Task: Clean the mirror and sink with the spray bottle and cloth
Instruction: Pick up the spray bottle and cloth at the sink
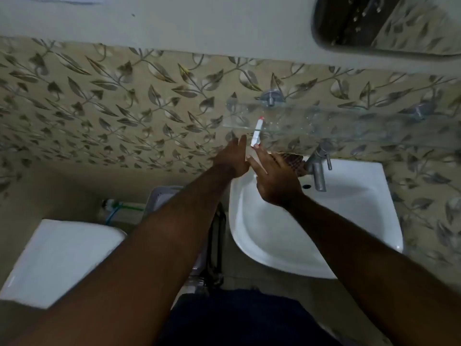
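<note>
Over the white ceramic sink (349, 221), both hands reached up toward 12 o'clock. Left hand (230, 159) was spread wide; right hand (274, 181) pinched a slim white plastic spray bottle with a red tip (257, 132). Probably light and slick, best gripped mid-body. A checkered cloth (293, 162) lay by the steel tap (318, 168).

A glossy white ceramic sink (349, 221) sat below a dull brushed-metal tap (319, 168) and a clear glass shelf (324, 121) speckled with droplets. A smooth white plastic tube (257, 132) caught the light; the leaf-patterned wall tiles (124, 108) had a satin sheen.
</note>
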